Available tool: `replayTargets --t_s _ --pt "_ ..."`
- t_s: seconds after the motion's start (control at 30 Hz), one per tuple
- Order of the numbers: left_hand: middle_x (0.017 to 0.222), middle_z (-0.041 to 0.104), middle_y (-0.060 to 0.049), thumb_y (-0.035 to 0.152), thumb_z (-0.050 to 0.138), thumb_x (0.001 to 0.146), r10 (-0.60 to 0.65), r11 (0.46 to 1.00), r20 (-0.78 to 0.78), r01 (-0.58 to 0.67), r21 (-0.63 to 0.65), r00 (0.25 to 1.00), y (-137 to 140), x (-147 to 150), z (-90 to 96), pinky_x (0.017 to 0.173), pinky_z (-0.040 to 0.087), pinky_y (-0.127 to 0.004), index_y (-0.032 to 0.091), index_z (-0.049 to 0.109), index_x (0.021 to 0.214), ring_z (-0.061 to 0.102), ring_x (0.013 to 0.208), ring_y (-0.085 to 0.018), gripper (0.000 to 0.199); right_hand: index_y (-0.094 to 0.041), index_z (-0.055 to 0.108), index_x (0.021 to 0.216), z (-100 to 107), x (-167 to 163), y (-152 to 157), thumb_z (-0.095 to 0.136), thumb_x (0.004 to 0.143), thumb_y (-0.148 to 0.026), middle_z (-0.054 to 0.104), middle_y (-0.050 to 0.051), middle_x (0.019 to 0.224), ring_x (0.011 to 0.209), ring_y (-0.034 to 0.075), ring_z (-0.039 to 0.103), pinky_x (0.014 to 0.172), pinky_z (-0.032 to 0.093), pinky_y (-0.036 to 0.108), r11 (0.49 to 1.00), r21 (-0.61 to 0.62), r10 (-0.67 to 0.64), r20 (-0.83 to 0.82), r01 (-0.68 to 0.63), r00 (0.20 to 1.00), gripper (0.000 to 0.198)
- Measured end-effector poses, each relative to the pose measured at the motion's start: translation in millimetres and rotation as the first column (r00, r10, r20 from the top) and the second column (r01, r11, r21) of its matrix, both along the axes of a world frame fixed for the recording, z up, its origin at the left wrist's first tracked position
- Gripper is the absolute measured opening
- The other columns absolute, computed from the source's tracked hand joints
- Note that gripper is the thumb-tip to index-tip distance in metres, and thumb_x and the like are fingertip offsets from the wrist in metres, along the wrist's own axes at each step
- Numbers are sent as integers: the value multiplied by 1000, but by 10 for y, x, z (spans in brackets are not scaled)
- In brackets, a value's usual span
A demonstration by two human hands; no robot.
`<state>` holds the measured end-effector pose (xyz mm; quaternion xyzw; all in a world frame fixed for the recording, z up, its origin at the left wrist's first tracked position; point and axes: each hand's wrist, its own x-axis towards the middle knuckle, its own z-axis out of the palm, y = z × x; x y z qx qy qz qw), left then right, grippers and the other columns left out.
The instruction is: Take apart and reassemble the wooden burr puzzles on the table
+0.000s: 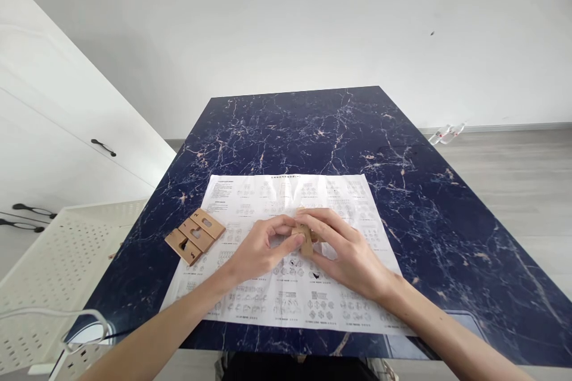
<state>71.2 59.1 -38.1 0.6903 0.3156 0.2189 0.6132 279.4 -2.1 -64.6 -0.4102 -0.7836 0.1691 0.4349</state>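
Over a printed instruction sheet [259, 303], both hands meet on small wooden puzzle pieces [306, 243] fitted together crosswise. My left hand [261, 247] pinches one side of them between thumb and fingers. My right hand [346, 247] curls around the other side, its fingers over the top, hiding part of the wood. Left of the hands, three flat wooden pieces [195, 236] with cut-out slots and printed numbers lie side by side, partly on the sheet's left edge.
The sheet lies on a dark blue marble-patterned table [295, 131]. A white perforated cart [58, 256] with a white cable [53, 311] stands at the left, before white cabinets [67, 101]. Clear bottles [448, 133] are on the floor at the right. A dark flat device [465, 322] lies by my right forearm.
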Motion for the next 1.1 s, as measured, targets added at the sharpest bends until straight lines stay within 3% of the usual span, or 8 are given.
replayTargets --t_s 0.17,0.6,0.77,0.9,1.0,1.1 --pt "103 80 -9 46 64 105 41 999 -48 -40 35 998 -30 36 22 88 61 -38 19 74 123 76 96 -24 34 -26 51 152 -13 -22 -7 63 104 -10 63 14 140 120 27 72 93 71 43 998 37 -51 10 51 999 52" --pt "108 82 -10 46 66 104 83 996 -35 -81 44 996 -65 62 5 87 62 -37 18 74 121 78 95 -24 34 -29 44 162 -64 -23 -19 60 105 -9 65 16 141 124 32 72 91 71 48 987 129 -109 94 96 990 63" --pt "112 79 -9 44 65 105 10 998 93 -4 -64 996 -11 12 10 93 60 -37 20 73 123 75 103 -23 31 -33 43 162 29 17 -25 65 105 -17 59 14 148 133 30 65 98 68 47 1000 28 -11 -4 11 1000 63" --pt "109 76 -9 47 64 105 -56 981 201 91 -171 978 50 -39 -17 90 59 -34 20 73 122 74 98 -22 33 -32 33 167 115 64 -31 74 101 -45 58 14 149 129 32 64 103 63 52 995 -85 47 -131 -58 990 80" --pt "103 74 -8 53 62 105 -42 968 223 95 -231 974 73 -50 -37 81 57 -33 19 73 119 71 88 -20 39 -30 49 156 135 82 -22 66 103 -56 62 14 140 112 29 68 92 64 48 988 -147 18 -221 -52 975 62" --pt "89 68 -5 55 56 108 -64 952 242 132 -276 968 72 -58 -44 71 53 -30 17 72 115 64 74 -16 42 -27 62 141 139 84 -8 48 112 -52 68 10 115 94 23 69 79 62 40 968 -235 9 -307 -85 952 41"
